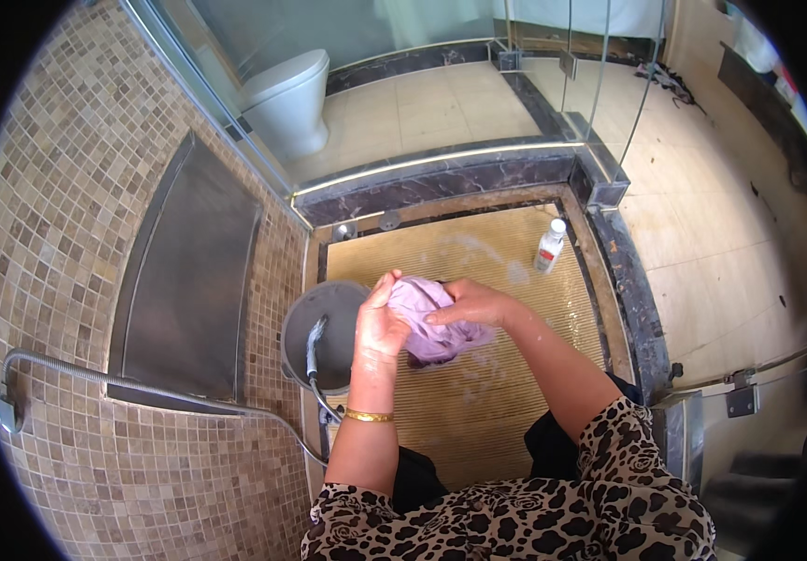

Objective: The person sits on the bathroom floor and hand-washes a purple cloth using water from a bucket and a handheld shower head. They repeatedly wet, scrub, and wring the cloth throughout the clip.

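Bunched between my two hands is a wet lilac cloth (pixel 423 308), held over the ribbed yellowish shower floor (pixel 445 435). My left hand (pixel 381 319) cups its left side, thumb and fingers pointing up. From the right, my right hand (pixel 470 303) grips the cloth with the thumb on top. Part of the cloth's underside looks darker, and my palms hide some of its folds. Left of my left forearm stands a grey bucket (pixel 298 329), with a handheld shower head (pixel 313 343) resting in it.
A white bottle with a red label (pixel 548 247) stands at the far right of the shower floor. The metal shower hose (pixel 235 408) runs from the mosaic wall (pixel 46 280). Dark marble curbs (pixel 431 184) and glass panels border the floor. Beyond them is a white toilet (pixel 291 98).
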`<state>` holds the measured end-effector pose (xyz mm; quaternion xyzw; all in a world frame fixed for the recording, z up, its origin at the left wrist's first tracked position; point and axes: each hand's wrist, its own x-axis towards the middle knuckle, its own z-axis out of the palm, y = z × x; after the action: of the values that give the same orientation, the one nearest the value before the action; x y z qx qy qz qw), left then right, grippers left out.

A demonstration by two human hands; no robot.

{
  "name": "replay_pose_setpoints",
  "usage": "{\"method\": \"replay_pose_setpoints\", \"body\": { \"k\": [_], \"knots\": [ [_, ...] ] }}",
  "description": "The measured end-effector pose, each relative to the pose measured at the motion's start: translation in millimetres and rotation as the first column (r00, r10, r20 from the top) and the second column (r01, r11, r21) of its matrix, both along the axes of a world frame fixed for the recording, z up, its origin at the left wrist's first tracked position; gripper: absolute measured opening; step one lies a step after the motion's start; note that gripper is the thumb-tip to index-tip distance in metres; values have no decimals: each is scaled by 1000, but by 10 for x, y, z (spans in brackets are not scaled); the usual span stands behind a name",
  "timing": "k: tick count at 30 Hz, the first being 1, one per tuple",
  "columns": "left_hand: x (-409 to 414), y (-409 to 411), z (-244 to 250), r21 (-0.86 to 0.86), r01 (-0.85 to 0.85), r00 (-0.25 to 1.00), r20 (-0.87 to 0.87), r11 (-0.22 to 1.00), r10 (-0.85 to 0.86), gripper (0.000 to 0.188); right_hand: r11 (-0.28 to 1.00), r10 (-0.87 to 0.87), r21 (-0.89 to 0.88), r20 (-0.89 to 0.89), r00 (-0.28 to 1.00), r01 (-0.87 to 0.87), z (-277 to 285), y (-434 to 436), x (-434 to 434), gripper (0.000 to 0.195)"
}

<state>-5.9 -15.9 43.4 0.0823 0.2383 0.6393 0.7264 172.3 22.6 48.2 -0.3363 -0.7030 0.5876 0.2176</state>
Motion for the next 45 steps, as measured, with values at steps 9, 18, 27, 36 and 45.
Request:
{"method": "replay_pose_setpoints", "body": {
  "k": [9,18,27,36,45],
  "knots": [
    [-68,75,-304,-138,-142,967,-231,980,108,15,925,-343,-38,-510,789,378,160,-50,-184,21],
    [813,-166,-98,-309,-107,967,-254,945,26,29,570,-506,574,-318,802,588,-187,-33,-274,13],
    [54,-164,-512,-39,124,987,103,991,-120,25,495,-288,796,-228,930,348,217,-809,-617,14],
    [277,-141,-259,40,-221,739,-645,974,195,26,639,-348,532,-445,825,556,196,-615,-540,15],
    [854,-235,168,-278,-119,981,-183,953,69,25,593,-620,470,-250,743,653,0,-214,-346,11]
  ]
}}
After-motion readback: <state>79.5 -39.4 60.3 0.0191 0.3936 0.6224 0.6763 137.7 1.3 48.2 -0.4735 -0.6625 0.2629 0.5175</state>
